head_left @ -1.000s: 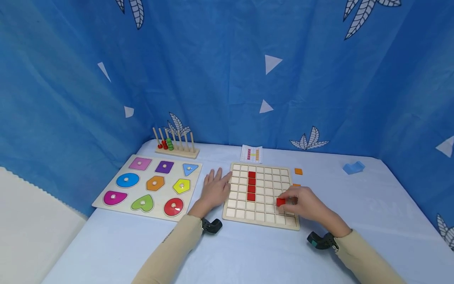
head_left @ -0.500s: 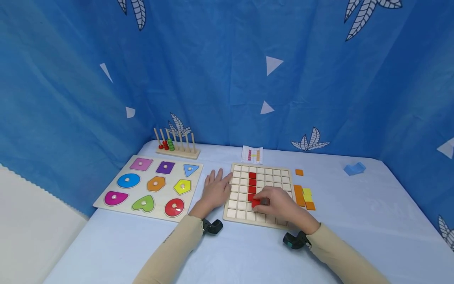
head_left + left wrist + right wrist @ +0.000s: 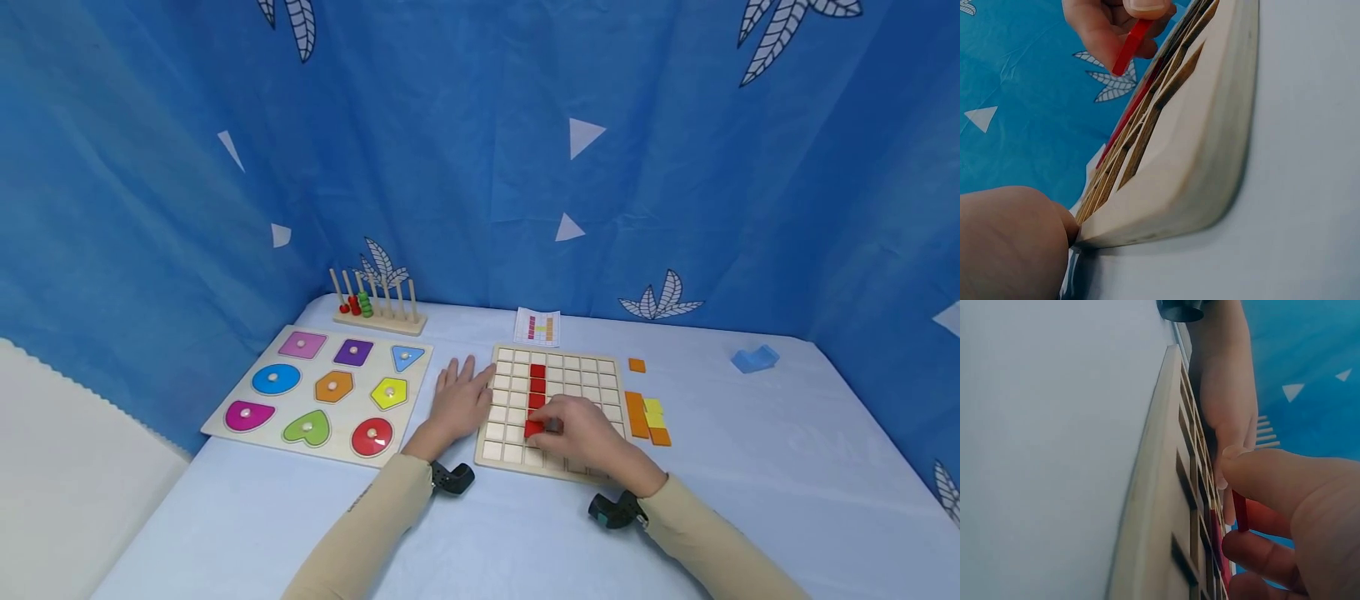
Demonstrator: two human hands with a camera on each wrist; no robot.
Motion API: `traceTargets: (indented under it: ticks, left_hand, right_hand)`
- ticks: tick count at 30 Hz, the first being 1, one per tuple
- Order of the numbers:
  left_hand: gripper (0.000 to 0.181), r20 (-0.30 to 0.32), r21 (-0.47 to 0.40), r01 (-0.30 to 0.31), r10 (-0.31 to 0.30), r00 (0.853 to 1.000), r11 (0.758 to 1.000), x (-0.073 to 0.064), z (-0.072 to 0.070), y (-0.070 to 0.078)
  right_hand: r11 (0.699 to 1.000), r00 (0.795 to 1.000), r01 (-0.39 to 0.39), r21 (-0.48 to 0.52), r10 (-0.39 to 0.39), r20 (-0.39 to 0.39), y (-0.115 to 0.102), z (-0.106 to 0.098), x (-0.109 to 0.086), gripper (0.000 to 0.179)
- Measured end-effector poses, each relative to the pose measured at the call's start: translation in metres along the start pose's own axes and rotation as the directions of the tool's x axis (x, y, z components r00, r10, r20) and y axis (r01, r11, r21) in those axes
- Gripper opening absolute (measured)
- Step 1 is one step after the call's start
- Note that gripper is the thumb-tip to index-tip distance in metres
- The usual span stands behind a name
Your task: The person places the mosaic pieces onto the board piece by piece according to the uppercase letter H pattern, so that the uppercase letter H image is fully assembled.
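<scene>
Between thumb and fingers my right hand (image 3: 581, 432) pinches a red square tile (image 3: 533, 428), just below a column of red tiles (image 3: 537, 386) set in the wooden grid board (image 3: 513, 453). Both wrist views show the held red tile (image 3: 1132, 47) tilted and raised over the board. My left hand (image 3: 461, 403) lies flat with fingers spread at the board's left edge, its thumb (image 3: 1013, 240) at the frame in the left wrist view. The right fingers cover part of the lower grid cells.
Orange tiles (image 3: 635, 415) and yellow tiles (image 3: 654, 412) lie right of the board, with one orange tile (image 3: 637, 365) farther back. Behind it is a pattern card (image 3: 537, 327). Leftward are a shape puzzle (image 3: 341, 419) and a bead stand (image 3: 390, 322); a blue piece (image 3: 755, 359) lies far right.
My right hand has carried the red tile leftward from the board's right side to the lower end of the red column. The left hand has stayed at the board's edge.
</scene>
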State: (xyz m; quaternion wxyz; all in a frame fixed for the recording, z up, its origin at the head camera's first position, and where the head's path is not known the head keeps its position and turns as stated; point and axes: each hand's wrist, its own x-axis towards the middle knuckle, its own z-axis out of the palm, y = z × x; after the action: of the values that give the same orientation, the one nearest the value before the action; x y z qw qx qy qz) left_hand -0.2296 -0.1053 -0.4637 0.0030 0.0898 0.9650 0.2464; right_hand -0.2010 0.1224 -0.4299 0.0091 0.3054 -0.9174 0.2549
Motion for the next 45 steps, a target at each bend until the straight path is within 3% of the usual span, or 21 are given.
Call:
traceTargets:
  ticks: [23, 45]
  left_hand:
    - [0.051, 0.0, -0.008, 0.012, -0.012, 1.0, 1.0, 0.0003, 0.0013, 0.001]
    - [0.051, -0.008, -0.007, 0.011, -0.011, 1.0, 1.0, 0.0015, 0.0029, -0.0011]
  right_hand:
    - [0.998, 0.999, -0.045, -0.041, 0.046, 0.014, 0.0018, 0.005, -0.0044, 0.029]
    - [0.997, 1.0, -0.017, -0.07, 0.017, 0.0, 0.0042, 0.0078, -0.006, 0.026]
